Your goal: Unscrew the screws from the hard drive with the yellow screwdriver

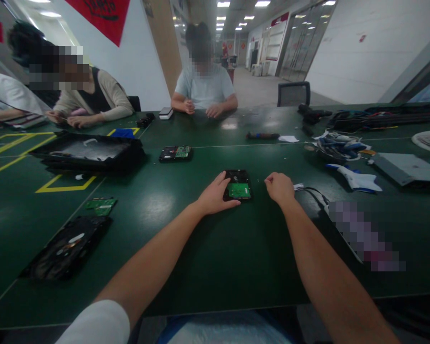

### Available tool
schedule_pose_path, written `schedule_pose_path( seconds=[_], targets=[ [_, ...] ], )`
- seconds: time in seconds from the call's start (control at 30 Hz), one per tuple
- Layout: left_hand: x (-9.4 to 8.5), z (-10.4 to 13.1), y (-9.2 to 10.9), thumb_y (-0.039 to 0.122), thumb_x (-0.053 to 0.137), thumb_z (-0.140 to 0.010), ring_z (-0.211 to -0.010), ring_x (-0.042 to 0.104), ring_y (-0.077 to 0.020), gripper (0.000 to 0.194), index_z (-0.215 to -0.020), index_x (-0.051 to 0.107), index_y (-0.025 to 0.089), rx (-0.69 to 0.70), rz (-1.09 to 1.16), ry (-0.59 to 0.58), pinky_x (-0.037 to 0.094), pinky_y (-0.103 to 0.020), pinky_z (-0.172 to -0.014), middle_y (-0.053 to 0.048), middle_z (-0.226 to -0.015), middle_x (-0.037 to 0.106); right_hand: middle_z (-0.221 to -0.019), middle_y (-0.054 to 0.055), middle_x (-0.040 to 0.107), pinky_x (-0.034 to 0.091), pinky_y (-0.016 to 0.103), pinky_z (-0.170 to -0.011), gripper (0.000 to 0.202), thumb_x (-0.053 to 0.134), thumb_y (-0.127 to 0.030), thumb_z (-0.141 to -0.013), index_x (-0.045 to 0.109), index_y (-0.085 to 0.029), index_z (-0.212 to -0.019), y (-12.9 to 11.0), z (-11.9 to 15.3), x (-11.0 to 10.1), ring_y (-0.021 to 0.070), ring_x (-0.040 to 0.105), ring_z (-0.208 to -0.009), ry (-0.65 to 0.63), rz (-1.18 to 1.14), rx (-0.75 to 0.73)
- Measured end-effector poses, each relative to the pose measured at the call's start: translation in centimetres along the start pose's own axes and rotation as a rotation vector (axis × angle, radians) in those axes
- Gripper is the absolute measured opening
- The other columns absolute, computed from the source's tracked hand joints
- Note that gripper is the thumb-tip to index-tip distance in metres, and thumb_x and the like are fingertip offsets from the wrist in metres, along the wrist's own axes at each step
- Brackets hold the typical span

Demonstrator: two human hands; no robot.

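Observation:
A black hard drive with a green circuit board (239,190) lies on the dark green table (215,267) in front of me. My left hand (217,193) rests along its left side, thumb and fingers spread around the near and far left edges. To the right of the drive, my right hand (279,187) is held just over the table with its fingers curled together; whatever they pinch, if anything, is too small to make out. Tiny specks lie between the drive and my right hand.
Another drive (175,153) lies further back. At left are a black tray (89,148), a loose green board (101,205) and a dark drive (68,246). At right are a cable bundle (340,145), a white-blue glove (356,179) and a grey box (410,168). People sit opposite.

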State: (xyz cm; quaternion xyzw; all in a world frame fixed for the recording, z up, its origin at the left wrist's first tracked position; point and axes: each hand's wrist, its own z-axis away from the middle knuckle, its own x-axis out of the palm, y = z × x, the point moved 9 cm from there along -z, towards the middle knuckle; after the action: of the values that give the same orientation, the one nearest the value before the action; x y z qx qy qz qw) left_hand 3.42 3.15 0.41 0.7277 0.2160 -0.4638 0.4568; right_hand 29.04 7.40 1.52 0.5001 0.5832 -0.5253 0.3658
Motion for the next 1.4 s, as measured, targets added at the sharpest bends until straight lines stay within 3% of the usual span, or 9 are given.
schedule_pose_path(
  seconds=[0.1, 0.27, 0.43, 1.07, 1.4],
  targets=[
    [-0.4, 0.0, 0.1, 0.081, 0.066, -0.081, -0.164, 0.017, -0.0347, 0.107, -0.161, 0.04, 0.015, 0.031, 0.034, 0.027, 0.024, -0.051, -0.133, -0.017, -0.175, 0.024, -0.105, 0.013, 0.072, 0.048, 0.038, -0.082, 0.023, 0.058, -0.032, -0.1, 0.076, -0.019, -0.104, -0.6, 0.2, -0.4, 0.0267, 0.067, -0.094, 0.017, -0.019, -0.03],
    [-0.9, 0.0, 0.4, 0.074, 0.066, -0.086, -0.162, 0.025, -0.0316, 0.091, -0.155, 0.049, 0.018, 0.096, 0.095, 0.06, 0.025, -0.052, -0.132, -0.014, -0.168, 0.04, -0.1, 0.008, 0.07, 0.048, 0.035, -0.087, 0.018, 0.059, -0.028, -0.101, 0.075, -0.021, -0.1, -6.4, 2.2, -2.2, 0.0223, 0.064, -0.095, 0.099, -0.226, -0.365],
    [-1.1, -0.1, 0.5, 0.067, 0.069, -0.087, -0.16, 0.03, -0.0315, 0.082, -0.151, 0.054, 0.019, 0.122, 0.129, 0.077, 0.029, -0.053, -0.131, -0.014, -0.166, 0.045, -0.099, 0.006, 0.066, 0.048, 0.035, -0.087, 0.014, 0.063, -0.028, -0.099, 0.077, -0.025, -0.098, -9.9, 3.1, -1.7, 0.0215, 0.064, -0.096, 0.041, -0.31, -0.447],
    [-0.8, -0.2, 0.5, 0.063, 0.068, -0.09, -0.161, 0.028, -0.0295, 0.074, -0.148, 0.058, 0.018, 0.145, 0.115, 0.067, 0.03, -0.05, -0.131, -0.014, -0.167, 0.043, -0.116, 0.009, 0.065, 0.046, 0.035, -0.073, 0.024, 0.055, -0.033, -0.104, 0.077, -0.024, -0.106, -11.6, 3.5, -0.3, 0.0214, 0.065, -0.089, -0.012, -0.089, -0.443],
    [-1.0, -0.1, 0.8, 0.062, 0.068, -0.09, -0.161, 0.027, -0.0318, 0.071, -0.147, 0.059, 0.02, 0.123, 0.121, 0.046, 0.031, -0.054, -0.13, -0.012, -0.167, 0.043, -0.116, 0.01, 0.065, 0.049, 0.037, -0.076, 0.025, 0.054, -0.03, -0.103, 0.078, -0.026, -0.108, -11.1, 3.7, -0.3, 0.0224, 0.065, -0.09, 0.0, -0.141, -0.45]
  ],
)
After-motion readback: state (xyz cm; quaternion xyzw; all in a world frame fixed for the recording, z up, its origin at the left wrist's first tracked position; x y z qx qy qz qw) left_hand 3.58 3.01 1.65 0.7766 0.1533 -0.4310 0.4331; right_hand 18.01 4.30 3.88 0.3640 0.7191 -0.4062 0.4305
